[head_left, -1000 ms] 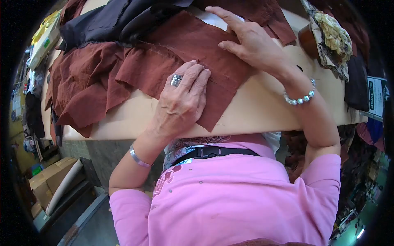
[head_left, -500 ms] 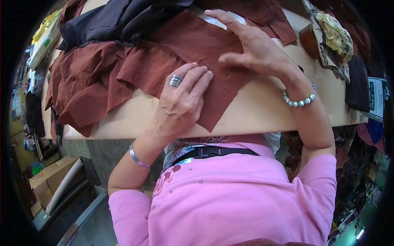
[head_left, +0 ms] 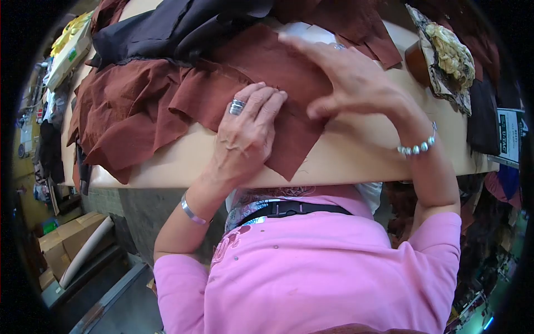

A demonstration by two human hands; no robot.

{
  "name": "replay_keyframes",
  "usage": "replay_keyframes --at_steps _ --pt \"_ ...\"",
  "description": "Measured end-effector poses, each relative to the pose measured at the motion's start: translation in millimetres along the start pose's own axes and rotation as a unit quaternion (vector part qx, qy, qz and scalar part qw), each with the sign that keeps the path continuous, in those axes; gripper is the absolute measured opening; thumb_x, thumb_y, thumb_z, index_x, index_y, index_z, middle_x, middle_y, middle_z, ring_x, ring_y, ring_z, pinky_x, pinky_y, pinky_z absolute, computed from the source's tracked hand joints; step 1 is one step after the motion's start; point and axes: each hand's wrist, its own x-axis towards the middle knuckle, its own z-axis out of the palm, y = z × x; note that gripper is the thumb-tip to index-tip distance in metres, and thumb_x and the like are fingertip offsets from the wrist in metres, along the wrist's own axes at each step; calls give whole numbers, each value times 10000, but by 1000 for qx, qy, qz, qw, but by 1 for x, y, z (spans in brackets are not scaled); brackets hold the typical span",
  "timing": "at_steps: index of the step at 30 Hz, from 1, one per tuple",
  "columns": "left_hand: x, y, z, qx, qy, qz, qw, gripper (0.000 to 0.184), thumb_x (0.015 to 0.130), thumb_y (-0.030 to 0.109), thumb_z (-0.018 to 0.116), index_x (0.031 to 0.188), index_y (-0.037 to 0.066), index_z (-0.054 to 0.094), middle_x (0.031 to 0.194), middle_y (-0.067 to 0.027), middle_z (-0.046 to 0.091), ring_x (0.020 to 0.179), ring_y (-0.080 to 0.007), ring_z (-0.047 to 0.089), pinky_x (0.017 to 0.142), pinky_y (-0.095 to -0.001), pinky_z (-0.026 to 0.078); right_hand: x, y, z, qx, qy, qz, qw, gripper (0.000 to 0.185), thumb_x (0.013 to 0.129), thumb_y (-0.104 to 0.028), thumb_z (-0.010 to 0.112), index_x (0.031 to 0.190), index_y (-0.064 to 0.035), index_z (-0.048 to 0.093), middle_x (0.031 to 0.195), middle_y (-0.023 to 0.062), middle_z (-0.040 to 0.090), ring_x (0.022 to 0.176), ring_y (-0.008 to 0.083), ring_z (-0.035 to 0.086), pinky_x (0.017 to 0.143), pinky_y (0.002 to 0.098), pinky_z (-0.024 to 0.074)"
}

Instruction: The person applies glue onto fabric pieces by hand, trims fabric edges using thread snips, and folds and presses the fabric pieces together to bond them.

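Observation:
A reddish-brown piece of fabric (head_left: 303, 114) lies on the table, its pointed corner close to the front edge. My left hand (head_left: 247, 125), wearing a wide ring, has its fingers bent and held together on this fabric, their tips at a seam or fold line; the thumb is hidden. Over the right side of the same fabric, my right hand (head_left: 356, 83) is open, thumb spread well away from the fingers. It holds nothing, and its palm faces the cloth. More crumpled brown fabric (head_left: 128, 117) spreads to the left, partly under a dark cloth (head_left: 178, 33).
The pale table (head_left: 384, 167) ends just before my body. At the right stand a brown container (head_left: 418, 61) and a board with a yellowish wad (head_left: 450, 50). More brown cloth (head_left: 356, 25) lies at the back. Cardboard boxes (head_left: 69, 239) are on the floor, lower left.
My right hand has shifted slightly right and nearer to me, its thumb lower over the fabric's right edge. My left hand keeps its place on the fabric. The view has shifted a little.

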Motion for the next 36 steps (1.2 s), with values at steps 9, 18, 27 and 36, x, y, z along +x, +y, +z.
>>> replay_keyframes --at_steps 9,18,27,36 --pt "0 -9 2 29 -11 0 1000 400 669 -38 589 1068 -39 572 1069 -140 538 1094 -313 507 922 -383 438 33 10 28 168 167 13 971 657 768 49 577 1356 -190 407 1298 74 509 985 229 568 866 312 465" --pt "-2 -5 -4 55 -74 77 993 381 755 35 526 1133 38 576 1148 -84 529 1137 -261 495 959 -395 380 36 19 33 183 198 -57 961 662 754 104 528 1341 -188 435 1302 72 514 994 206 576 854 301 462" --pt "5 -13 -11 52 -37 -6 998 425 663 -51 563 1088 -34 564 1098 -154 524 1080 -321 497 935 -389 431 46 9 19 115 123 26 985 683 756 47 561 1364 -211 388 1094 145 613 829 275 622 773 373 482" --pt "0 -19 -11 74 -50 31 996 429 666 -49 574 1093 0 587 1102 -148 541 1041 -323 524 902 -392 455 52 12 25 140 130 -11 982 754 736 -27 636 1398 -187 313 1082 182 601 899 316 613 825 397 476"
